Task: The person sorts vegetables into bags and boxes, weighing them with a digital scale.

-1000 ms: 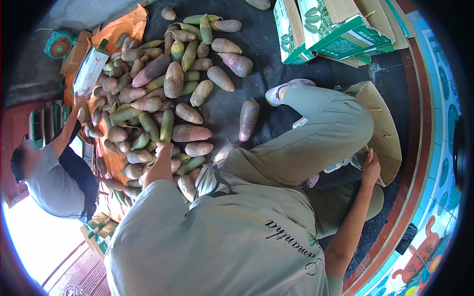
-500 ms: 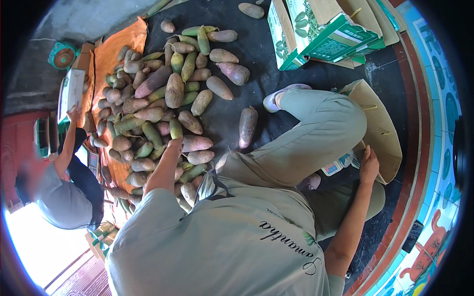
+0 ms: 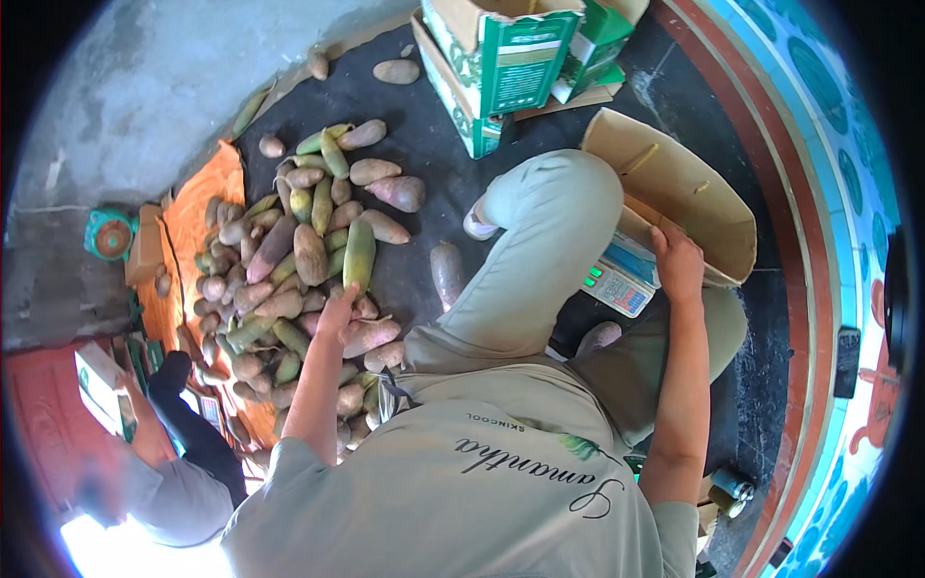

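My left hand (image 3: 337,313) is closed around the lower end of a long yellow-green radish (image 3: 359,252). The radish points away from me, above the near part of a large heap of radishes (image 3: 279,303), green, purple and earthy brown. My right hand (image 3: 680,258) grips the near edge of an open cardboard box (image 3: 713,207), its fingertips partly hidden behind the edge. The box stands on or against a scale (image 3: 617,287) with a keypad and lit green digits, beside my bent knee. Inside the box, what shows is bare brown cardboard.
Stacked green-and-white cartons (image 3: 501,67) stand at the far side. One purplish radish (image 3: 446,275) lies apart on the black sheet (image 3: 414,125), close to my leg. At left, another person (image 3: 183,496) holds a white box (image 3: 99,376). A teal fan-like object (image 3: 111,234) stands beyond the orange sheet (image 3: 220,183).
My left hand has raised the yellow-green radish from the heap. My right hand stays at the box edge. The view has turned, and more of the scale shows. The other person's white box sits lower.
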`<state>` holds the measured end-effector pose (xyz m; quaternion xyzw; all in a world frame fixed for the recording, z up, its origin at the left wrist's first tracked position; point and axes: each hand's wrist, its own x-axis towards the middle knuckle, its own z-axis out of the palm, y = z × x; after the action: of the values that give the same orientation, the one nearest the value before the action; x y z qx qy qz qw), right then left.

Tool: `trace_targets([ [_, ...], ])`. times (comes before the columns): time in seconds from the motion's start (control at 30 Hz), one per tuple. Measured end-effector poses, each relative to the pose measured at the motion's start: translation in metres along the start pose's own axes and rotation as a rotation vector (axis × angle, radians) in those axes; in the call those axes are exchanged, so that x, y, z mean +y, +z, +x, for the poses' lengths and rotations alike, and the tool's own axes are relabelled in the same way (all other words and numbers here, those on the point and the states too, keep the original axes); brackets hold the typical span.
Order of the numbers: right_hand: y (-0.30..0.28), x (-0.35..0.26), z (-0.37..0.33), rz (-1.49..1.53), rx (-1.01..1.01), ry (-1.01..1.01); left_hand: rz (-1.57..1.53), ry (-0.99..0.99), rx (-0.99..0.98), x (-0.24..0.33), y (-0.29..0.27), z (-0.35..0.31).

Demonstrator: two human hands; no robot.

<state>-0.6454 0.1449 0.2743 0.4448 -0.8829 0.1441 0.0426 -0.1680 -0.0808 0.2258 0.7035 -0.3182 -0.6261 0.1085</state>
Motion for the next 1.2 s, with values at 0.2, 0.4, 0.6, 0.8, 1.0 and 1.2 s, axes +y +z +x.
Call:
trace_targets([
  [0.2,0.002,0.005,-0.006,-0.017,-0.057,0.042,0.392,0.576,-0.161,0.111,0.069,-0.076],
  [0.4,0.002,0.008,-0.005,0.024,-0.051,0.032,0.736,1.087,-0.353,0.196,0.153,-0.116],
  [0.6,0.0,0.01,-0.004,0.04,-0.04,0.004,1.14,1.622,-0.227,0.22,0.278,-0.15],
  [0.8,0.003,0.013,-0.002,-0.001,-0.069,0.009,1.385,1.448,-0.359,0.178,0.393,-0.16],
  [1.0,-0.004,0.009,0.0,-0.01,-0.27,0.1,1.484,1.402,-0.425,0.126,0.444,-0.144],
  [1.2,0.003,0.015,0.001,-0.004,-0.198,0.066,1.52,1.417,-0.476,0.103,0.458,-0.132],
])
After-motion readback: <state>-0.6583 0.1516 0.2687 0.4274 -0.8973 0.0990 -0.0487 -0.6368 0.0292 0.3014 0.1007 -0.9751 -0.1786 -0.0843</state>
